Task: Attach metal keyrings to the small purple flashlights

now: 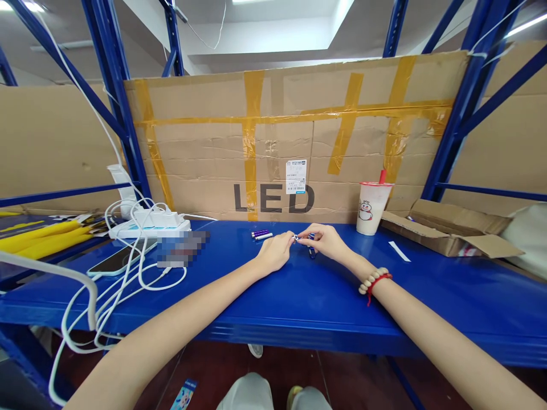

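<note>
Both hands meet above the middle of the blue shelf top (239,296). My left hand (274,251) is closed, its fingertips pinching a small shiny metal piece (295,237). From the other side, my right hand (327,241) pinches at the same piece with thumb and forefinger. A dark blue object with shiny parts (312,250) shows beneath the right fingers; its kind and whether it joins the metal piece I cannot tell. Just left of the hands lie small purple-and-silver cylinders (261,235), which look like batteries.
White cables (141,250) tangle around a power strip (149,225) and a phone (122,259) at left. On the right stand a lidded cup (370,210) with a red straw and an open cardboard box (448,228). A white strip (399,251) lies nearby. Taped cardboard (205,154) forms the back.
</note>
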Available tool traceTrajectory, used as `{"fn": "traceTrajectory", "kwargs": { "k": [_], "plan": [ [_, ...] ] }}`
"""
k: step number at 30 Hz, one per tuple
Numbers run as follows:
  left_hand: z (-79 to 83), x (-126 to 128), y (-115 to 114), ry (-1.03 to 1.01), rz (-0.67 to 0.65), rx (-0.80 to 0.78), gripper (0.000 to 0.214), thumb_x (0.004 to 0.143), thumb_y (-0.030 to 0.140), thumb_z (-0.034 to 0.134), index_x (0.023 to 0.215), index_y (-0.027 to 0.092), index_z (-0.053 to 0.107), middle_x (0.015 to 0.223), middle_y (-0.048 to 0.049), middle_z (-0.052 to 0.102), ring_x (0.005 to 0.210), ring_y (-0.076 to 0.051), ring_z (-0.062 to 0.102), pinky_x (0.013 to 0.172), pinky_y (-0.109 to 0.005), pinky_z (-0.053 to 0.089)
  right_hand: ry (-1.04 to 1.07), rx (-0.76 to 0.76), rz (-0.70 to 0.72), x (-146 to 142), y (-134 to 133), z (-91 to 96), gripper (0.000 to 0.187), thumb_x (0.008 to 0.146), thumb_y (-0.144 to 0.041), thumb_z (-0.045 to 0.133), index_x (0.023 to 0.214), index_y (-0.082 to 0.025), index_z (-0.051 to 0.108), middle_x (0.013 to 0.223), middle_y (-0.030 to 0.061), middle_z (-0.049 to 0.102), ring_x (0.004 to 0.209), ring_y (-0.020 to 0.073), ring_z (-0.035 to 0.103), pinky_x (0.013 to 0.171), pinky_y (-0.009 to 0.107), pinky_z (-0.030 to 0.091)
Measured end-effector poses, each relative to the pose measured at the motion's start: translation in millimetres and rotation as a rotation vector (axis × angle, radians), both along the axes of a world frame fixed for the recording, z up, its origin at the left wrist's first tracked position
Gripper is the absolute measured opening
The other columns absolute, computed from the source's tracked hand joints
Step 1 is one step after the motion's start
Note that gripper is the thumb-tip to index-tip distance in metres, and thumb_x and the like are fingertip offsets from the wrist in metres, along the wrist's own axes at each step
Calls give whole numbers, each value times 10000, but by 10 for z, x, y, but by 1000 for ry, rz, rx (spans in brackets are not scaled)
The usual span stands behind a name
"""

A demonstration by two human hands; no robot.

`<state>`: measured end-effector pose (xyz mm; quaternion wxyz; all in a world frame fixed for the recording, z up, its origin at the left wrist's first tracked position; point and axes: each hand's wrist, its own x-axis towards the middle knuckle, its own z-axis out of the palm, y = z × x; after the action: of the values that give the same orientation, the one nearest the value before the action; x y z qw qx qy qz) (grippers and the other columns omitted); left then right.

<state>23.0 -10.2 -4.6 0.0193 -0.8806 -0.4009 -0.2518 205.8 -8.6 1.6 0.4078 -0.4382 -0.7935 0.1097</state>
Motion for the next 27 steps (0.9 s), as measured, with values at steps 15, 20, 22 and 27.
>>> {"fn": "traceTrajectory", "kwargs": {
  "k": [15,20,22,27],
  "plan": [
    [53,-34,-30,-2,-114,-116,276,935,293,216,963,219,480,843,-13,622,791,-178,597,670,-273,429,-75,52,-69,1,-58,52,218,710,-406,641,775,-207,704,825,21,645,508,71,524,501,217,373],
    [52,-36,-24,1,-117,-145,302,935,326,199,943,218,481,811,-10,613,754,-172,591,649,-267,423,-190,86,-93,20,-103,92,199,746,-405,613,773,-228,700,816,3,644,566,76,533,528,213,341],
    [47,-36,-14,1,-123,-151,301,934,336,198,950,220,476,796,-6,607,743,-167,587,648,-261,420,-207,98,-97,21,-117,106,212,753,-418,604,777,-231,700,819,6,645,602,86,542,538,213,339],
    [32,-37,10,-4,-155,-149,298,933,333,197,935,220,473,762,-1,593,729,-160,579,647,-253,415,-232,107,-96,17,-136,135,205,759,-412,598,766,-233,697,822,8,648,642,100,548,544,210,331]
  ]
}}
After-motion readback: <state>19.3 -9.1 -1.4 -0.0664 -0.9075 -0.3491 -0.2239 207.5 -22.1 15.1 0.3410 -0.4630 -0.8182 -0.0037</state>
